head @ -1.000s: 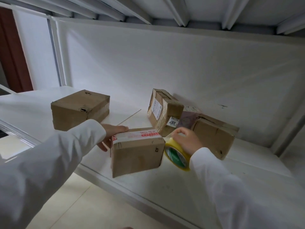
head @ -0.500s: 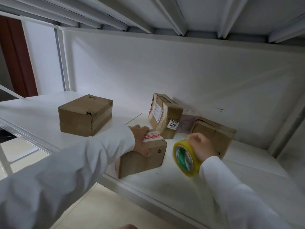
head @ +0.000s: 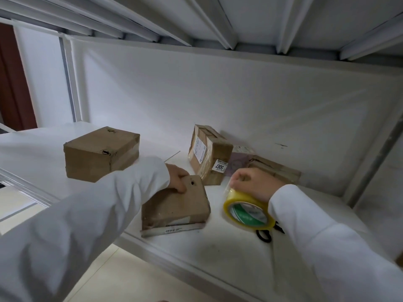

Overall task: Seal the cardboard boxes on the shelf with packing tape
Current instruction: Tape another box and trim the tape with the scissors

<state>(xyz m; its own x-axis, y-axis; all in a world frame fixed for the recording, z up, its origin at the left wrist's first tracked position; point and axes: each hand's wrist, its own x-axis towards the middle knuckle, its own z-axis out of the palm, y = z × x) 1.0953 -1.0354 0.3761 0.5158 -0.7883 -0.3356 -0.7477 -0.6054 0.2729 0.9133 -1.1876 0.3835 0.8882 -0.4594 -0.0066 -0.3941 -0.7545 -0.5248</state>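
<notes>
A small cardboard box (head: 174, 205) lies tipped over near the front edge of the white shelf (head: 218, 253), its taped face now turned toward me and down. My left hand (head: 177, 177) grips its far top edge. Just to the right, my right hand (head: 255, 184) holds a yellow roll of packing tape (head: 246, 212) with a green core, standing on its edge on the shelf. Black scissors (head: 265, 234) lie under my right wrist, partly hidden.
A larger brown box (head: 100, 153) sits at the left. An upright taped box with a "5007" label (head: 208, 153) and a lower box (head: 274, 168) stand against the back wall (head: 218, 94). The shelf above hangs low overhead.
My left hand has rolled the small box over toward me, so its red-and-white taped top now faces down and front. The tape roll has shifted a little to the right.
</notes>
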